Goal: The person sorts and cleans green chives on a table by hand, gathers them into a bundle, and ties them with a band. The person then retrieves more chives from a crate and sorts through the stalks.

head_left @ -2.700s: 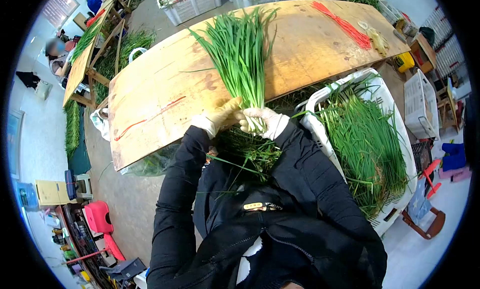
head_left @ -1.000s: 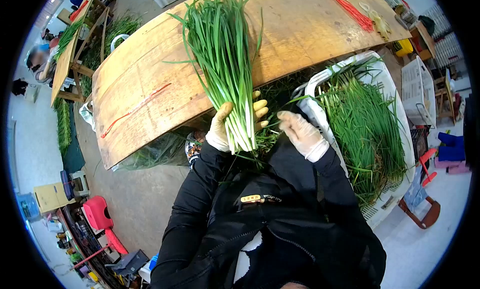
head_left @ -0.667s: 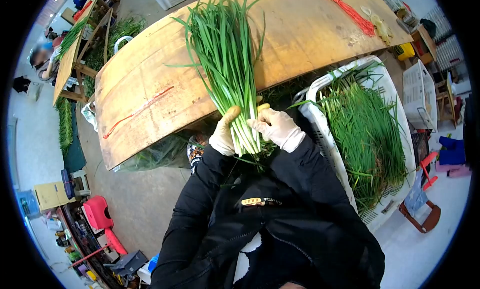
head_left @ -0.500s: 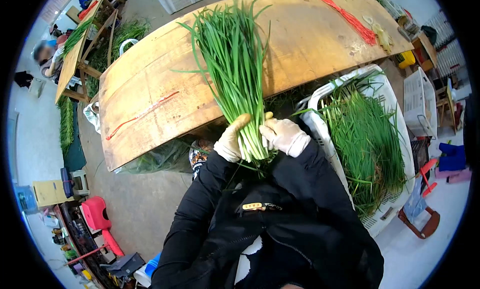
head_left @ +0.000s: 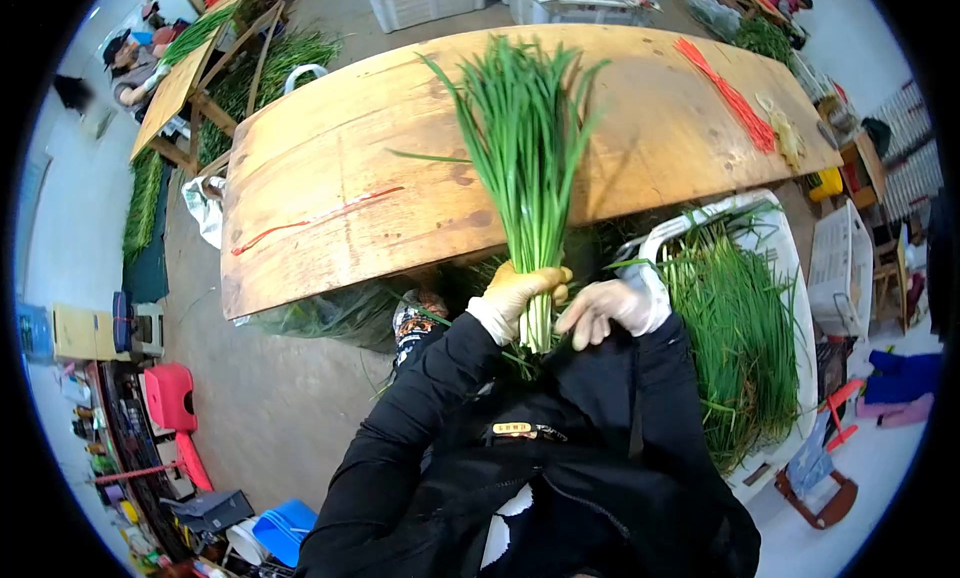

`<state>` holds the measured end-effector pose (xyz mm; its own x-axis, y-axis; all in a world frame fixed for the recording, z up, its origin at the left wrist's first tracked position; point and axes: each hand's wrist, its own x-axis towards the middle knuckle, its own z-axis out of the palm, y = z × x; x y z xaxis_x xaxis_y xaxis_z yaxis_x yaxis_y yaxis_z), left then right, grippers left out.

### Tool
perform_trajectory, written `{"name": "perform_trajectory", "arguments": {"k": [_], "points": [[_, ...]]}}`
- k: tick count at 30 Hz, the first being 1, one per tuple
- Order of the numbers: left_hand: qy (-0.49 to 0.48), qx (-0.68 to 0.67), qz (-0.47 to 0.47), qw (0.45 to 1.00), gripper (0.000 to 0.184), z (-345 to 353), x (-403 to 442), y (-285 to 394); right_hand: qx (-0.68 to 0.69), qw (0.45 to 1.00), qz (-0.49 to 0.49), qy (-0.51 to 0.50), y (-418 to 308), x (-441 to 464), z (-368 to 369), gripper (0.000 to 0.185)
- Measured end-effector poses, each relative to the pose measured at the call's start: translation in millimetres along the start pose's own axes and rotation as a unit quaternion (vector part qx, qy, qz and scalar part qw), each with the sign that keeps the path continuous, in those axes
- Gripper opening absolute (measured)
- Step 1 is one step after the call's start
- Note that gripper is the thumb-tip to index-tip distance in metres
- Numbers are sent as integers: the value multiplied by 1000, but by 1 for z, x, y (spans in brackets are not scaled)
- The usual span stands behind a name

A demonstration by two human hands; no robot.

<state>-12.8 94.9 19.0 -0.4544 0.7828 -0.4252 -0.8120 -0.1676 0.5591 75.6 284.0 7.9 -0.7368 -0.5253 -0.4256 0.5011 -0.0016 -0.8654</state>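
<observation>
My left hand, in a pale glove, is closed around the lower stalks of a bunch of Chinese chives. The bunch stands up from my fist, its green leaves fanning over the wooden table and its white stem ends poking out below. Just right of those ends is my gloved right hand, its fingers loosely bent and apart, with nothing visible in them. A red strip lies across the left part of the tabletop.
To my right stands a white crate heaped with more chives. Red ties and gloves lie at the table's far right. A person works at another table, upper left. A pink stool stands lower left.
My right hand has come off the stem ends and moved right, its fingers loosened. My left hand now wraps the stalks alone, and the bunch stands narrower.
</observation>
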Motion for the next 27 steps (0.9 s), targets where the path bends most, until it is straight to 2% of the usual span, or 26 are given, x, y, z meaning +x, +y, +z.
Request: {"name": "perform_trajectory", "arguments": {"k": [1,2,3,5,6,7,8,11,12,13,14,17,19,21,23,24,27], "points": [[-12,-3,18,1000,34,-1,-4,0,117,991,-63,0,23,2,-20,62],[-13,-13,11,1000,37,15,-19,10,117,991,-50,42,3,3,-9,86],[-42,21,15,999,36,12,-23,8,162,981,-105,28,3,10,0,102],[-40,70,-52,995,35,17,-40,8,206,950,-214,97,-8,32,29,108],[-71,93,-57,991,34,16,-46,3,222,927,-301,23,-25,48,43,108],[-101,117,-61,986,34,14,-52,-1,242,915,-309,-94,-33,61,38,105],[-111,67,-75,989,34,9,-58,-7,278,890,-354,-76,-48,70,48,101],[-131,62,-60,988,35,-12,-85,13,403,794,-453,-51,-90,100,66,89],[-126,78,-28,989,35,-16,-97,25,430,776,-453,-85,-102,111,66,85],[-111,65,-3,992,35,-27,-104,31,368,821,-430,-72,-113,126,56,84],[-98,81,24,992,39,-38,-109,44,343,843,-407,-77,-129,147,54,81],[-43,73,134,987,52,-51,-139,100,296,881,-355,-100,-182,217,67,79],[17,94,144,985,76,-93,-146,125,282,904,-318,-45,-213,261,83,60],[91,147,286,942,89,-111,-160,150,317,897,-296,-89,-234,304,97,26],[169,153,336,914,95,-140,-167,160,372,896,-238,-58,-240,349,105,23],[170,177,377,893,97,-159,-166,164,358,900,-247,-30,-237,366,111,23],[180,242,365,881,97,-190,-171,168,325,928,-183,-6,-217,411,113,22]]}}
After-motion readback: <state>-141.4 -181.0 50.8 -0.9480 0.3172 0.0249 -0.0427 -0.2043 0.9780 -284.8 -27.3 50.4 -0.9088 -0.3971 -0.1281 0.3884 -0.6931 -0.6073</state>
